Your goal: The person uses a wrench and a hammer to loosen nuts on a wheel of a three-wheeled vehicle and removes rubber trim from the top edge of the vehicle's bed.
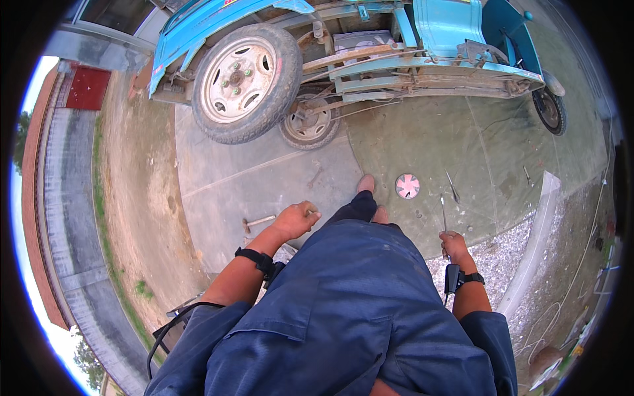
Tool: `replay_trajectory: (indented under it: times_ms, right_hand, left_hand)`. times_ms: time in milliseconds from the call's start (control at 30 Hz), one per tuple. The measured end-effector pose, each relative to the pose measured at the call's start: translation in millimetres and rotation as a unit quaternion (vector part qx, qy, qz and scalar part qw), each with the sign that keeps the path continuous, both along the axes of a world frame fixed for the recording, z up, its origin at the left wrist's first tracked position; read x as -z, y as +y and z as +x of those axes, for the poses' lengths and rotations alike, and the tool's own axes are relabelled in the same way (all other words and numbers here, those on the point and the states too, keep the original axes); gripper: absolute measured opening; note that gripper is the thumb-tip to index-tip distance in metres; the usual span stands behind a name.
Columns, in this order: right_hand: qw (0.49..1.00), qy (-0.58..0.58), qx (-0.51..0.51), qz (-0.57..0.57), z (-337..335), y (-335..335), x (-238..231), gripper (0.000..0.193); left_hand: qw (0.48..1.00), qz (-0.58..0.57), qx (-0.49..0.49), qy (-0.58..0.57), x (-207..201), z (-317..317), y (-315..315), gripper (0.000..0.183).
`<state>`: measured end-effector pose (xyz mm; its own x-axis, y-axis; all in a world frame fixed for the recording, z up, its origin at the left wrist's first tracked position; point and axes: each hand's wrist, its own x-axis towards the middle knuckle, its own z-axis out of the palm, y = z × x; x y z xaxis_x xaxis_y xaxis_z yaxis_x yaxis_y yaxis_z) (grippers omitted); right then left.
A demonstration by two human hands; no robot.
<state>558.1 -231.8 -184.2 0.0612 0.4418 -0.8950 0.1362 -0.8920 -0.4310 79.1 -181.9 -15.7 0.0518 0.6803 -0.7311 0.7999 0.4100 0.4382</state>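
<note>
My right hand (453, 244) is closed around a long, thin metal tool (444, 212). It points up and away from me, and its exact kind is too small to tell. My left hand (296, 220) hangs over the grey ground with curled fingers, thumb close to the forefinger; whatever they hold, if anything, cannot be made out. Beside that wrist lies a hammer (259, 220) with a pale handle. Ahead of my feet, a round pink-and-white dish (407, 186) rests on the green ground sheet. A slim pointed tool (453, 187) lies to its right.
A blue three-wheeled vehicle (449, 30) stands tipped across the far side, its large rear wheel (244, 79) toward me. Another wheel (310, 122) sits lower behind it. A wrench-like tool (316, 177) and a small tool (528, 175) lie about. White gravel (492, 264) borders the sheet.
</note>
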Motion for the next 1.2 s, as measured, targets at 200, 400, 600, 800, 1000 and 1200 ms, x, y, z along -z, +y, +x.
replay_trajectory:
  times_ms: [200,400,600,800,1000,1200]
  right_hand:
    - [1.000,0.005,0.005,-0.002,-1.1,0.2,-1.7,0.025]
    - [1.000,0.002,0.002,-0.003,-1.3,0.8,0.4,0.025]
    - [1.000,0.005,0.004,0.002,-1.9,-1.1,1.1,0.024]
    - [1.000,0.001,0.002,0.002,-5.0,2.0,-3.2,0.022]
    - [1.000,0.003,-0.011,0.023,-9.3,6.3,-15.7,0.025]
    - [0.994,0.072,-0.016,0.087,-31.1,36.4,-61.0,0.028]
  left_hand:
    - [1.000,0.003,-0.001,0.009,-4.2,2.2,0.8,0.037]
    - [1.000,0.001,0.005,0.013,-4.6,2.5,0.6,0.036]
    - [1.000,0.000,-0.001,0.008,-4.3,1.7,0.0,0.037]
    - [1.000,-0.002,-0.002,0.013,-5.4,1.0,-0.9,0.036]
    - [1.000,0.005,-0.006,-0.001,2.2,-3.7,-5.2,0.035]
    - [0.998,-0.014,-0.044,-0.031,-5.5,3.1,0.2,0.035]
